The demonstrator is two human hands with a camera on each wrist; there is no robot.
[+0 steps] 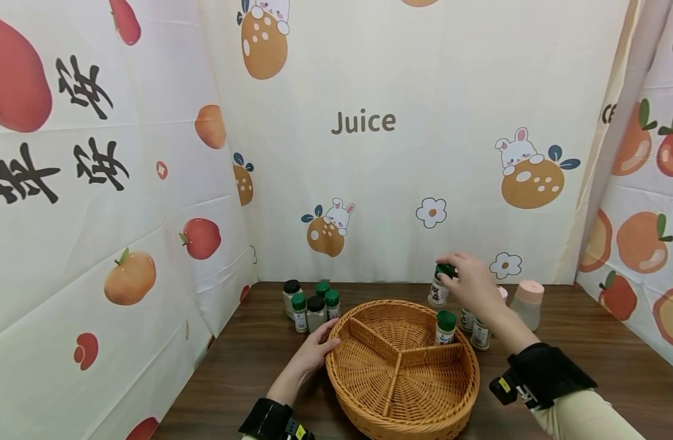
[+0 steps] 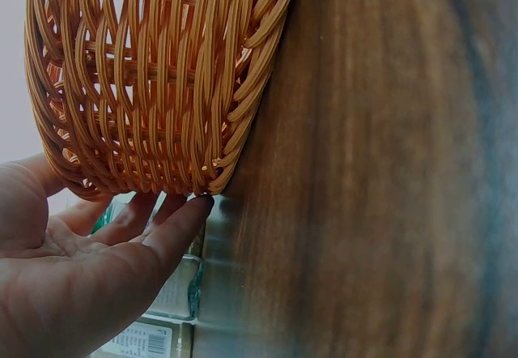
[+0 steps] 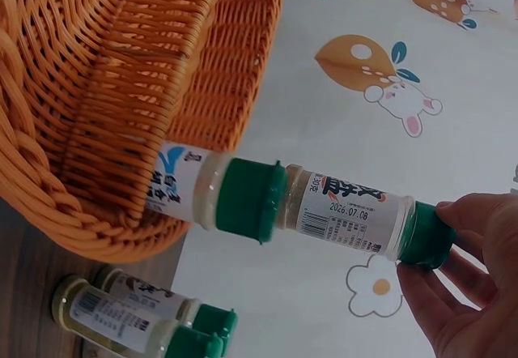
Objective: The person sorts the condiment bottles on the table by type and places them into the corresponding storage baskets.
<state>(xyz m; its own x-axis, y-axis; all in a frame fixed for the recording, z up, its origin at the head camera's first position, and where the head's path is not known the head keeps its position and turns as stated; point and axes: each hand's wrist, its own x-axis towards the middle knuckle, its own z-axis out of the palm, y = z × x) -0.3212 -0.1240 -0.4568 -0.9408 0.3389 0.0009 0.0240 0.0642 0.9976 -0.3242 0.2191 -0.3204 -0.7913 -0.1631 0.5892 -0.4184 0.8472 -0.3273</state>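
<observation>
Head view: round woven wicker basket [image 1: 402, 366] w/ three compartments sits on the dark wood table [image 1: 589, 360]; one green-capped spice bottle [image 1: 445, 327] already stands in the far-right compartment. Right hand [image 1: 474, 282] holds a second green-capped clear spice jar [image 1: 440, 287] by its cap, above and just behind the basket's far rim, more bottles below the wrist and a pink-lidded frosted jar [image 1: 527, 303] beside. Left hand [image 1: 314, 353] rests on the basket's left rim, a cluster of small jars w/ green and black caps [image 1: 310, 304] just behind it. Left wrist view: left hand [image 2: 89, 277] w/ fingers [image 2: 174, 228] straight, lightly spread, tips touching the basket wall [image 2: 154, 83] at its base, not gripping. Right wrist view: right-hand fingertips [image 3: 453, 212] pinched round the green cap of the held jar [image 3: 356, 216], body hanging free, close to the bottle standing in the basket [image 3: 214, 192]. Risks, imo: a cap-only grip lets the jar swing or slip; its base could knock over the standing bottle or catch the rim; a loose cap could unscrew; the basket may slide, since the left hand only touches it.
</observation>
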